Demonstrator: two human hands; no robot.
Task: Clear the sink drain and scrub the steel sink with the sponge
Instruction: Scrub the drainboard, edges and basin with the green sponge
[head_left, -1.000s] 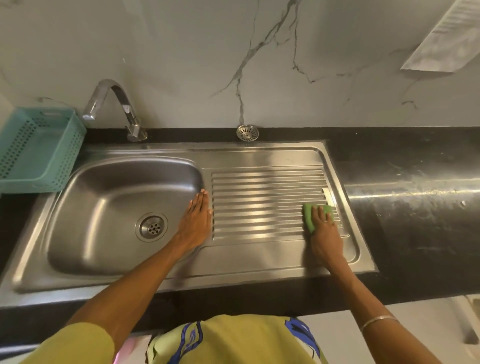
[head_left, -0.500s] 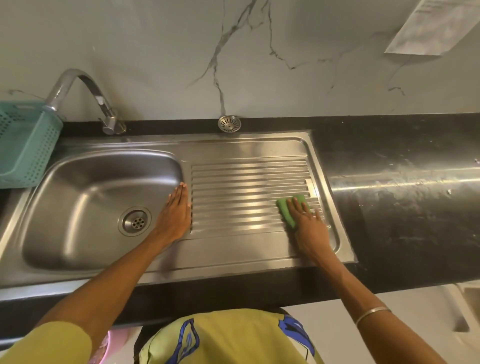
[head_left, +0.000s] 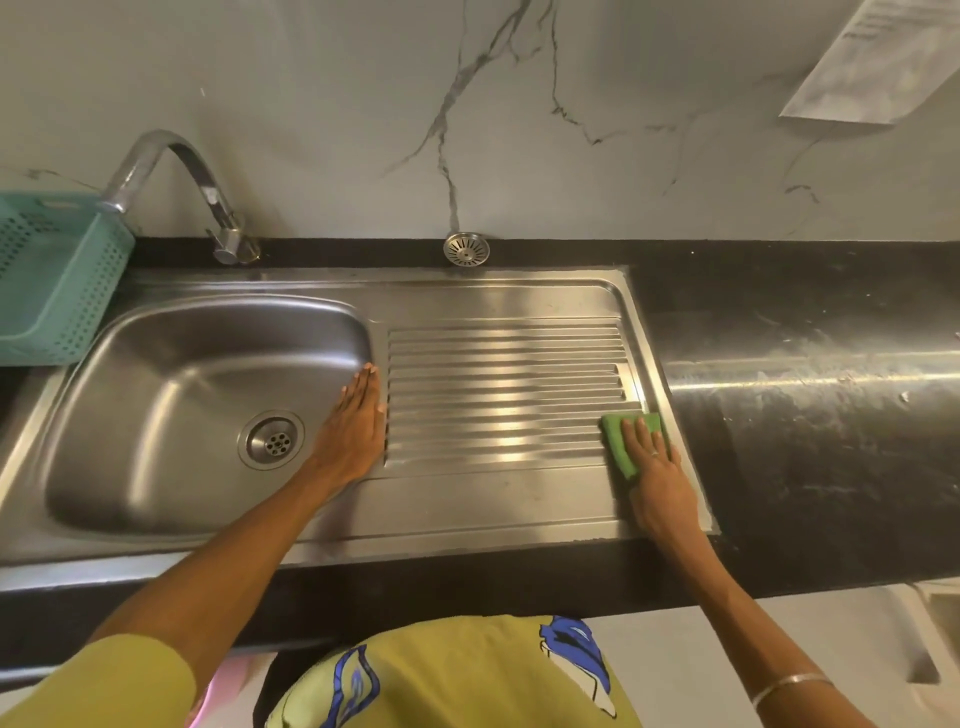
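**Mia:** What is the person doing?

**Sam:** Scrubbing the steel sink. The right hand lies flat with its fingers spread on the green sponge. It is pressing the sponge down, not squeezing it. The sponge sits at the right end of the ribbed draining board, close to the raised edge by the black worktop.

**Mia:** And the other hand?

**Sam:** The left hand is open and flat. It holds nothing. It rests on the strip of steel between the bowl and the ribs, like it is keeping the person steady.

**Mia:** Is the drain done?

**Sam:** I think so. The drain in the bowl looks clean, with no bits on it. A round strainer sits apart, up on the worktop by the wall. So I think the scrub step is the one going on now.

**Mia:** What comes next?

**Sam:** I guess the sponge should go along the ribs, side to side, so it gets into the grooves. It needs a firm push. The bowl may also need a scrub, and the spot near the tap. The left hand would have to move away then.

**Mia:** What is the blue-green thing?

**Sam:** A basket with holes, left of the sink. It is not in the way.
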